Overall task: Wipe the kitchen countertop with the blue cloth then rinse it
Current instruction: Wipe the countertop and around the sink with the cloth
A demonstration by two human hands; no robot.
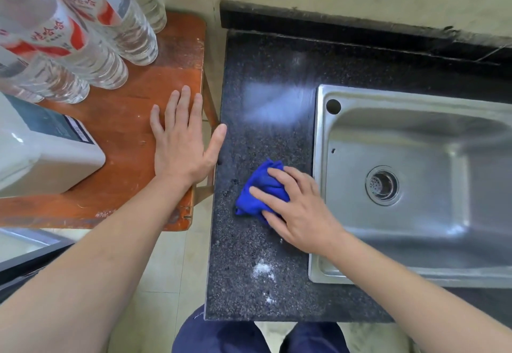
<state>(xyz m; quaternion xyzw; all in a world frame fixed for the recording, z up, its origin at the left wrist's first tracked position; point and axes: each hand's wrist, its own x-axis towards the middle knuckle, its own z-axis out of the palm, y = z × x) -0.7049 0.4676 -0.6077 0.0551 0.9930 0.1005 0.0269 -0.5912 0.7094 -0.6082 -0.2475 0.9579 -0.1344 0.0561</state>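
Note:
A crumpled blue cloth [259, 189] lies on the dark speckled countertop [249, 269], just left of the steel sink [415, 272]. My right hand [299, 208] presses down on the cloth with fingers spread over it, covering its right side. My left hand [182, 139] rests flat and open on the orange wooden table [124, 131], its thumb reaching to the countertop's left edge. White powdery specks [263, 269] sit on the countertop nearer to me.
Several clear water bottles [91, 34] stand at the table's far left. A white appliance [41, 153] sits beside them. The sink has a drain strainer [382, 185]. A narrow gap separates the table from the countertop. My dark trousers [221, 336] show below.

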